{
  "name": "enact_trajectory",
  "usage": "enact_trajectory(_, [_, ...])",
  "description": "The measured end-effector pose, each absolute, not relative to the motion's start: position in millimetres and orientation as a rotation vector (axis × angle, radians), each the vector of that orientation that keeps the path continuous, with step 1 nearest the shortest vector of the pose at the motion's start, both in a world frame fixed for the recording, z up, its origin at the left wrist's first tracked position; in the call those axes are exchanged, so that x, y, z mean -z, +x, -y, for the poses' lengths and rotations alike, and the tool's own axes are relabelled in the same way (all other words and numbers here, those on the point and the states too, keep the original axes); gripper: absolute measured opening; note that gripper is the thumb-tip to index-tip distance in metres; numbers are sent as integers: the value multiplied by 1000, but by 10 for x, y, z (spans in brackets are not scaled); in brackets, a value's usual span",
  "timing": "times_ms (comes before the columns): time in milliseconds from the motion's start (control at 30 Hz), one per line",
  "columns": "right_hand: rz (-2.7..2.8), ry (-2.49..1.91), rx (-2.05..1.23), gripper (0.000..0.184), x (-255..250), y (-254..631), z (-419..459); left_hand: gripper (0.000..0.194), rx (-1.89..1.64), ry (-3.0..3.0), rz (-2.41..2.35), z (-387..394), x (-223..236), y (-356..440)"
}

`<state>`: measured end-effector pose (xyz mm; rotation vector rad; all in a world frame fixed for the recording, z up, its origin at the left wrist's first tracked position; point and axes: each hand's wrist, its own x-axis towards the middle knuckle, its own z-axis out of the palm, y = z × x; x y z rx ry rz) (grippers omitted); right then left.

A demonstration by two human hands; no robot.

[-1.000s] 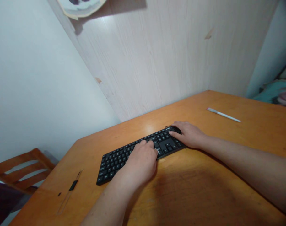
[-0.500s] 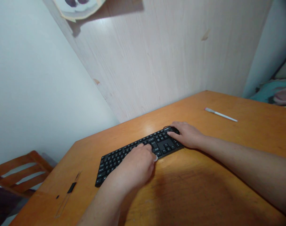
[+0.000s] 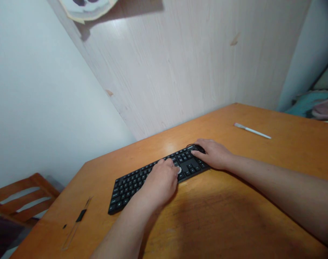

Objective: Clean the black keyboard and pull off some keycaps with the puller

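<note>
A black keyboard (image 3: 131,183) lies slantwise on the orange wooden table (image 3: 228,216). My left hand (image 3: 160,181) rests on the keys a little right of the keyboard's middle, fingers bent down onto them and thumb at the near edge. My right hand (image 3: 214,154) lies flat over the keyboard's right end, its fingertips on a small dark rounded thing (image 3: 198,147) at the far corner. I cannot tell what that thing is. Neither hand holds anything.
A white pen (image 3: 251,131) lies on the table at the far right. A thin clear strip with a black clip (image 3: 79,217) sits near the table's left edge. A wooden chair (image 3: 20,198) stands to the left, and a pale wall panel rises behind the table.
My left hand's fingers and thumb have shifted slightly over the keys. The view has drifted a little. My right hand has stayed put.
</note>
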<state>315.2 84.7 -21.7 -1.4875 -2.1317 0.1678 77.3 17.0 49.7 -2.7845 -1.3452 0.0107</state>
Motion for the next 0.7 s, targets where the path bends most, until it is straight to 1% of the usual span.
enact_trajectory(433, [2126,-1493,-159,37,239,3160,-853,26,-219,-2833,1288,-8,-707,793])
enact_trajectory(700, [2136,-1488,-166,38,230,3161,-856,27,-153,-2865,1338,3,-827,712])
